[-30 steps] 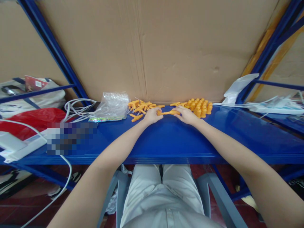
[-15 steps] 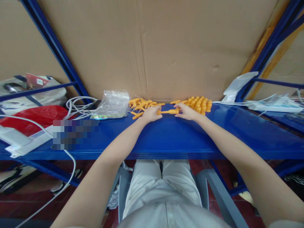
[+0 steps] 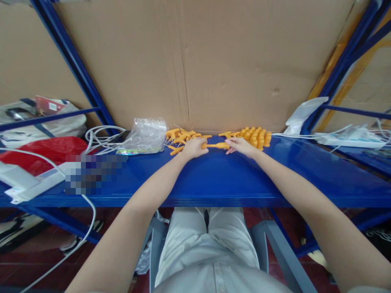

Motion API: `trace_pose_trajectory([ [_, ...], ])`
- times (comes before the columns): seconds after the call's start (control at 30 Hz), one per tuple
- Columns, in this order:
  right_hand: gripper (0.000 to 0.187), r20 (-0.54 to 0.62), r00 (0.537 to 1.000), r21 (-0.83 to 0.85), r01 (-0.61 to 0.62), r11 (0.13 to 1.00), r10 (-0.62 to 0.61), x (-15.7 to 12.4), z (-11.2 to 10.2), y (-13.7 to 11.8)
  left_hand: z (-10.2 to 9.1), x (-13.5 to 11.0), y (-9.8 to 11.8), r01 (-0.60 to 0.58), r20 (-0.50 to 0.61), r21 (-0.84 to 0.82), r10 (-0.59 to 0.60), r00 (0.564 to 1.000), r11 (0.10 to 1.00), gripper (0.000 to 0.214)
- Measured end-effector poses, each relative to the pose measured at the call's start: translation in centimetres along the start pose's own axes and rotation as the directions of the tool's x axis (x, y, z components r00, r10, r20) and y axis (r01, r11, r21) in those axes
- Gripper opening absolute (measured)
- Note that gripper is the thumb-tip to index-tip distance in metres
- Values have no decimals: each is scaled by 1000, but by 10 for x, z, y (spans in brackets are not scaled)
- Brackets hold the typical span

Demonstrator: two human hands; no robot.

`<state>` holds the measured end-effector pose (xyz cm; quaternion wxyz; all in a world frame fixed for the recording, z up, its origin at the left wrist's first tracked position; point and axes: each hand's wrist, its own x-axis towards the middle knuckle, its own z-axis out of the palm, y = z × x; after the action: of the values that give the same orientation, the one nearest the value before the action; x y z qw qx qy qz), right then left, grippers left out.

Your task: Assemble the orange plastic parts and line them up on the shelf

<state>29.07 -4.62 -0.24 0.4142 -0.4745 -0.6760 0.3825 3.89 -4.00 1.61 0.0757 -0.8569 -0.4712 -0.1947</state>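
Observation:
My left hand (image 3: 195, 148) is closed around one end of an orange plastic piece with a ribbed, screw-like shaft (image 3: 213, 145). At its thicker other end, my right hand (image 3: 241, 145) grips with thumb and fingers. The piece lies level between both hands, just above the blue tabletop, its ends covered by the fingers. Behind my left hand is a pile of orange branched pieces with small metal chains (image 3: 181, 135). Just beyond my right hand, several upright orange pieces (image 3: 256, 136) stand packed together, and a few more orange pieces (image 3: 229, 134) lie beside them.
A clear plastic bag (image 3: 146, 136) rests left of the pile, by coiled white cables (image 3: 102, 134). Further left are a red bag (image 3: 45, 152) and a white power strip (image 3: 36, 183). A cardboard wall (image 3: 229, 61) rises behind the blue table (image 3: 220, 179).
The fingers of my right hand have shifted and drawn closer together on the thick end of the orange piece. My left hand keeps its hold. The view has tilted slightly.

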Motion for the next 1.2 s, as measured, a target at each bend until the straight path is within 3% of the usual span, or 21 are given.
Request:
trace_pose_trajectory([
  [0.1, 28, -18, 1000, -1, -20, 1000, 20, 0, 1, -2, 0, 0, 3, 23, -2, 5, -23, 1000, 1000, 35],
  [0.23, 19, 64, 996, 49, -67, 997, 63, -2, -4, -3, -2, 0, 6, 50, 3, 28, -50, 999, 998, 36],
  [0.37, 38, 134, 989, 118, -78, 990, 62, -4, -10, -4, -4, -1, 8, 61, -17, 23, -60, 998, 998, 40],
  [0.5, 21, 143, 989, 140, -59, 988, 39, -6, -9, -7, -6, -2, 8, 51, -61, 21, -50, 997, 998, 40],
  [0.8, 56, 131, 979, 42, -162, 986, 155, -7, -3, -13, 0, -2, 6, 34, -57, 23, -33, 998, 999, 37],
  [0.87, 53, 148, 977, 44, -165, 985, 157, -6, -5, -13, 1, -1, 6, 37, -45, 19, -36, 998, 999, 37],
  [0.97, 33, 172, 973, 63, -165, 984, 152, -7, -9, -12, 3, 0, 6, 25, -44, 4, -25, 999, 1000, 37],
  [1.07, 34, 179, 975, 87, -152, 985, 135, -8, -13, -12, 4, 0, 7, 17, -45, -1, -17, 999, 1000, 38],
  [1.2, 21, 170, 977, 85, -146, 986, 130, -11, -10, -15, 3, -1, 7, 38, -41, 10, -38, 998, 999, 40],
])
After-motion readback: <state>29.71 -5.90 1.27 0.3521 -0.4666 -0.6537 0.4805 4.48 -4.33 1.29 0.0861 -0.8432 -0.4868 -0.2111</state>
